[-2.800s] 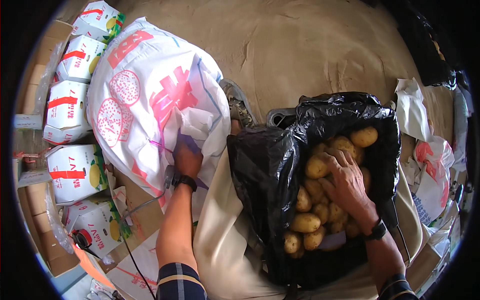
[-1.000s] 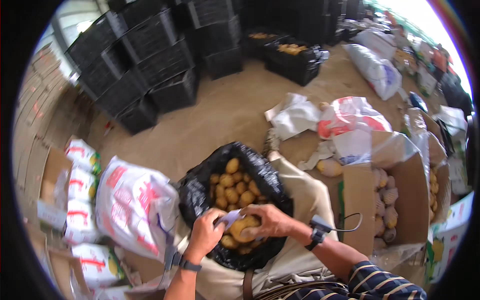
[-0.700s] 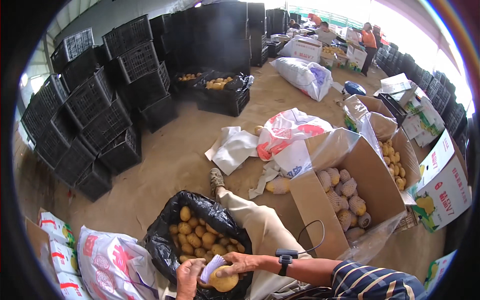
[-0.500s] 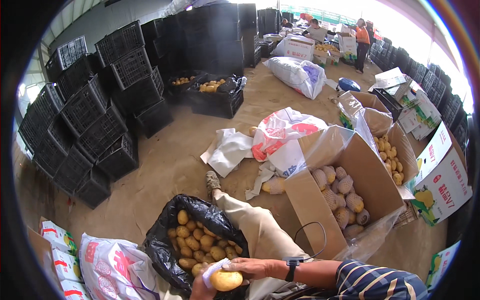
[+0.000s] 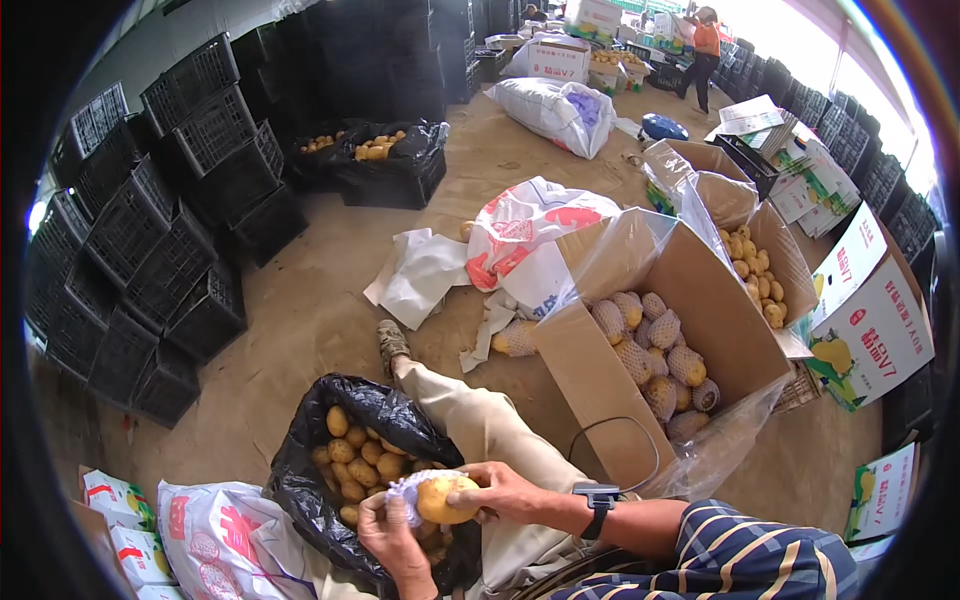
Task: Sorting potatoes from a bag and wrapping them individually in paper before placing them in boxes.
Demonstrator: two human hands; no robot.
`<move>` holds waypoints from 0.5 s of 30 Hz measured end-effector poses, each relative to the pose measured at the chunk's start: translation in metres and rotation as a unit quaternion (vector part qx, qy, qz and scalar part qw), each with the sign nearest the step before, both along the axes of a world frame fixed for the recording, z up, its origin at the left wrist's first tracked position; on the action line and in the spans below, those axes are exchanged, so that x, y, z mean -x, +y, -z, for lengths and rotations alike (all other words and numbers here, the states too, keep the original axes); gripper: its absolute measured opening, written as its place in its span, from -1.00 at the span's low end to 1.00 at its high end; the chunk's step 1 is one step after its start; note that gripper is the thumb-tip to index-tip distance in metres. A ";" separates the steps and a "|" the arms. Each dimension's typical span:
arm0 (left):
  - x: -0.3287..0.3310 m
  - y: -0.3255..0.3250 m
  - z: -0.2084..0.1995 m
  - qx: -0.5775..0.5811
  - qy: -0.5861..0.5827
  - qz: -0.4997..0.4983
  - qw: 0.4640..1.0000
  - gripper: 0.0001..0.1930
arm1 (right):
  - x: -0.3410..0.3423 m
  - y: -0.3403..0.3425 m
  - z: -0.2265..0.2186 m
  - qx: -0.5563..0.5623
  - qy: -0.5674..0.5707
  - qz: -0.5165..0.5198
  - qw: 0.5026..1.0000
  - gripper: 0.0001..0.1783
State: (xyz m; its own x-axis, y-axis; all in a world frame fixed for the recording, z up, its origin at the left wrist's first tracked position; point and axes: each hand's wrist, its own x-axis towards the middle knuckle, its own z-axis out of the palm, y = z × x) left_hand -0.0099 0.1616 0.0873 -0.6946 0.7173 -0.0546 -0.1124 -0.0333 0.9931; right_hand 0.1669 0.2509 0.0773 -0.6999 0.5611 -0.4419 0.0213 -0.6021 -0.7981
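Left hand raised at lower centre, fingers curled closed. Right hand opposite, fingers gripping, forearm extending lower right.

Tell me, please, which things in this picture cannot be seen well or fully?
- Head view: left hand, wrist cut off by the lower edge.
- Potato: its left end hidden under the white foam net; the right hand covers its right end.
- Black bag: its depth hidden by potatoes.
- Distant person: too small.
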 end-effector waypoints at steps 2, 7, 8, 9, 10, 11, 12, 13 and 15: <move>-0.019 0.006 -0.012 0.045 0.206 0.032 0.977 -0.86 | 0.002 0.005 -0.001 -0.021 -0.020 0.043 0.999 -0.41; -0.056 0.040 -0.019 -0.019 0.475 0.084 0.876 -0.84 | -0.007 0.025 0.002 0.104 0.072 0.183 0.975 -0.36; -0.059 0.048 -0.021 -0.047 0.505 0.089 0.857 -0.84 | -0.014 0.034 0.002 0.184 0.135 0.194 0.954 -0.38; -0.065 0.053 -0.022 -0.047 0.500 0.111 0.857 -0.77 | -0.025 0.043 0.002 0.186 0.183 0.162 0.952 -0.35; -0.073 0.058 -0.022 -0.046 0.513 0.143 0.845 -0.73 | -0.039 0.049 0.001 0.045 0.155 0.163 0.973 -0.34; -0.080 0.063 -0.022 -0.036 0.513 0.181 0.839 -0.68 | -0.054 0.055 0.000 -0.103 0.110 0.168 0.974 -0.33; -0.088 0.066 -0.022 -0.048 0.520 0.210 0.827 -0.60 | -0.063 0.065 -0.001 -0.063 0.077 0.209 0.973 -0.32; -0.097 0.071 -0.019 -0.057 0.495 0.242 0.833 -0.56 | -0.072 0.075 -0.002 -0.030 0.050 0.243 0.968 -0.31; -0.107 0.071 -0.012 -0.029 0.429 0.290 0.855 -0.59 | -0.100 0.095 -0.006 -0.101 0.105 0.330 0.933 -0.36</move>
